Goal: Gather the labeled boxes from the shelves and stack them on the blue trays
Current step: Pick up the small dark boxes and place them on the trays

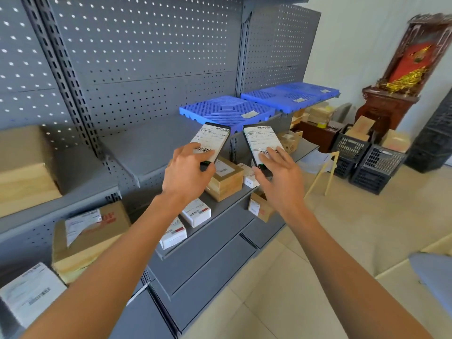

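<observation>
Grey steel shelving with a perforated back panel fills the wall on the left, over a floor of pale tiles. On the upper shelf to the right sit three blue trays side by side, the nearest one ribbed and slatted plastic with a small paper tag; the farther trays lie just beside it.

Both arms reach up toward that shelf's edge. The left hand grips a slim dark box faced with a white barcoded label, thumb underneath, fingers curled over its near end. The right hand holds a matching labeled box, fingers spread across the label and thumb beneath. The two boxes are held apart, just short of the nearest tray's front edge, not resting on it.

Below the hands, a lower shelf carries a kraft carton with a label, and small white boxes lie on the same shelf. Larger cardboard cartons with shipping labels occupy the left bays.

Off to the right stand black lattice crates with cardboard in them, a pale-framed chair, and a dark carved wooden cabinet with red and gold ornament.
</observation>
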`<state>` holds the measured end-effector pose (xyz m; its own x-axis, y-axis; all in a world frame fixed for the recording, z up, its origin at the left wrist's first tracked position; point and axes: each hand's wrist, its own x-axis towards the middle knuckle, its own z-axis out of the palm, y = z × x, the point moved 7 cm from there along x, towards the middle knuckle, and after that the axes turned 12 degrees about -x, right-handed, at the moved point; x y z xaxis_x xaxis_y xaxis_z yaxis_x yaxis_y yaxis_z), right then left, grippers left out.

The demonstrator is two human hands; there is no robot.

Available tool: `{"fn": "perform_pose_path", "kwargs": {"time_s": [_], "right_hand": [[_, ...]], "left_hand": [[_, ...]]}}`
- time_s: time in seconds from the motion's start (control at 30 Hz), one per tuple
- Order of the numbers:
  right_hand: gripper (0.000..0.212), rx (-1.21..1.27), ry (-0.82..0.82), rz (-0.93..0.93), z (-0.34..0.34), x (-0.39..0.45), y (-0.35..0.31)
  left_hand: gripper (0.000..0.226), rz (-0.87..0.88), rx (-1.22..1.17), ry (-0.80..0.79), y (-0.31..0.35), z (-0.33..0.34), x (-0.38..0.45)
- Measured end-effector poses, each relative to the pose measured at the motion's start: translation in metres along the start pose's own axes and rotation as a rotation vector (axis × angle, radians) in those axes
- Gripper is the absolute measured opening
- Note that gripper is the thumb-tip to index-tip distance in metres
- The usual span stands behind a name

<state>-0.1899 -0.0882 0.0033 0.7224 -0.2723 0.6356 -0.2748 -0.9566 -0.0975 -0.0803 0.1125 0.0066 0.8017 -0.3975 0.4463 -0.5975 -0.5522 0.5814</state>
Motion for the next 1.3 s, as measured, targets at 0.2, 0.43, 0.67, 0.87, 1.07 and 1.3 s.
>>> {"fn": "perform_pose_path", "kwargs": {"time_s": [0.2, 0.43, 0.67, 0.87, 1.07, 1.3], "right_hand": [[0.041, 0.025, 0.002, 0.028, 0.036, 0.046, 0.020], [0.041, 0.027, 0.001, -0.016, 0.070, 0.104, 0.037], [0.042, 0.139, 0.006, -0.061, 0.122, 0.182, 0.064], [0.039, 0.235, 0.029, -0.134, 0.165, 0.244, 0.086], [0.039, 0.278, -0.023, -0.192, 0.201, 0.286, 0.089], [0.034, 0.355, -0.102, -0.212, 0.229, 0.298, 0.083]], "left_hand": [[0.040, 0.026, -0.002, 0.002, -0.012, 0.023, 0.060], [0.039, 0.024, 0.022, 0.023, -0.020, 0.042, 0.124], [0.038, -0.029, 0.046, 0.075, -0.029, 0.069, 0.194], [0.038, -0.095, 0.068, 0.092, -0.036, 0.101, 0.249], [0.038, -0.167, 0.100, 0.128, -0.050, 0.119, 0.280], [0.039, -0.235, 0.099, 0.136, -0.061, 0.133, 0.289]]}}
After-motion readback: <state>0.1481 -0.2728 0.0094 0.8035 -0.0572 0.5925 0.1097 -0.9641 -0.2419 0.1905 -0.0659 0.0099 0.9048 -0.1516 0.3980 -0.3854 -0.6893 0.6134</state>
